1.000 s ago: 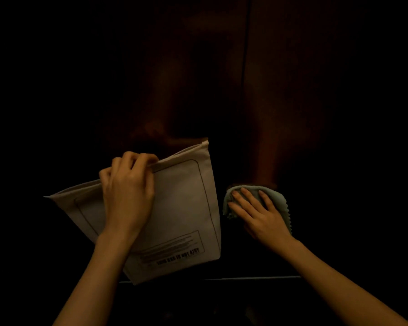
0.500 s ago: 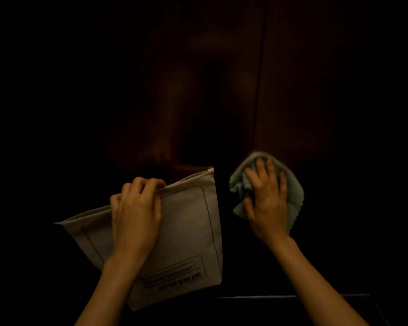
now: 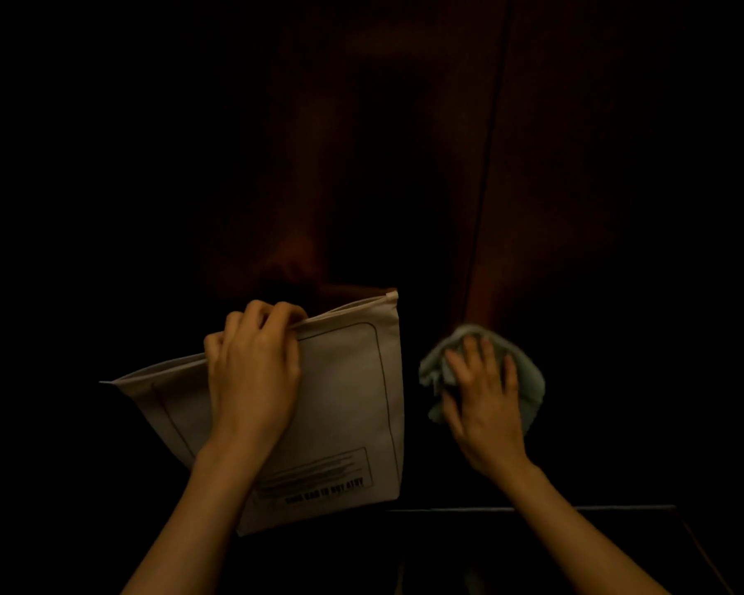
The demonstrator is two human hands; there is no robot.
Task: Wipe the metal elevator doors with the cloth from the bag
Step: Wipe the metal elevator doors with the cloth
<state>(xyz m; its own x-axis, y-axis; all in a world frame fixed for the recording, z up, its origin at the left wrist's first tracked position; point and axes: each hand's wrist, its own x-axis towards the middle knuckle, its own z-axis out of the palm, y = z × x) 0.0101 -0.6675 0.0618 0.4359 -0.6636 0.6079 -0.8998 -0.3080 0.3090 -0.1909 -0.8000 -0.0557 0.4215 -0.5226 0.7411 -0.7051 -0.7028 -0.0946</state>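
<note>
The scene is very dark. Two metal elevator doors [image 3: 576, 173] fill the view ahead, with a thin vertical seam [image 3: 488, 165] between them. My left hand [image 3: 254, 371] grips the top edge of a pale zip bag [image 3: 344, 405] with printed lines, holding it up in front of the left door. My right hand [image 3: 484, 405] lies flat, fingers spread, pressing a crumpled pale green cloth [image 3: 531, 375] against the door just right of the seam's lower end.
A faint horizontal line of the door threshold [image 3: 533, 507] runs across the bottom right. Dim reddish reflections show on the doors [image 3: 301, 251]. Everything else is lost in darkness.
My right hand has carried the cloth up from a sideways reach to a fingers-up position, then slightly down and to the right. The bag and left hand stay nearly still.
</note>
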